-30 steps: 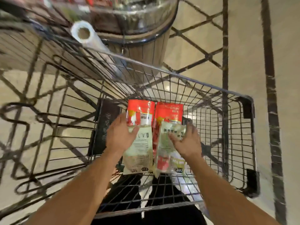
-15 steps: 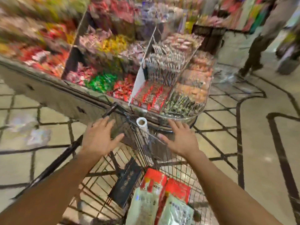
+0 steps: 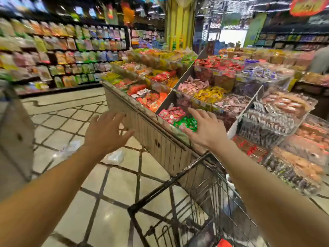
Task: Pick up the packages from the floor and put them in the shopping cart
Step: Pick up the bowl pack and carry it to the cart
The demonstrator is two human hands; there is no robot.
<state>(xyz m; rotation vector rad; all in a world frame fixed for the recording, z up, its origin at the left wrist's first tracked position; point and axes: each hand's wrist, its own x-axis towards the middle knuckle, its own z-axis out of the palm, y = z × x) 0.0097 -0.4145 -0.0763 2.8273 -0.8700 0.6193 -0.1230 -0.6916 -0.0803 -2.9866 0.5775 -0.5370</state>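
Note:
My left hand (image 3: 106,132) and my right hand (image 3: 204,130) are both raised in front of me, fingers spread, holding nothing. The wire shopping cart (image 3: 170,186) stands below them at the lower middle; a red corner of a package (image 3: 225,243) shows inside it at the bottom edge. Two pale packages lie on the tiled floor beyond my left hand, one (image 3: 115,156) near the display's base and another (image 3: 71,147) further left. Both are blurred.
A tiered candy display (image 3: 160,145) stands right behind the cart, filled with bright sweets. Snack shelves (image 3: 62,56) line the far left wall. A beige stand (image 3: 16,139) is at the left edge. A person (image 3: 320,61) stands at the far right.
My hands let go of the packages in the cart and rose, opening. The view swung up from the cart's inside to the store aisle and display.

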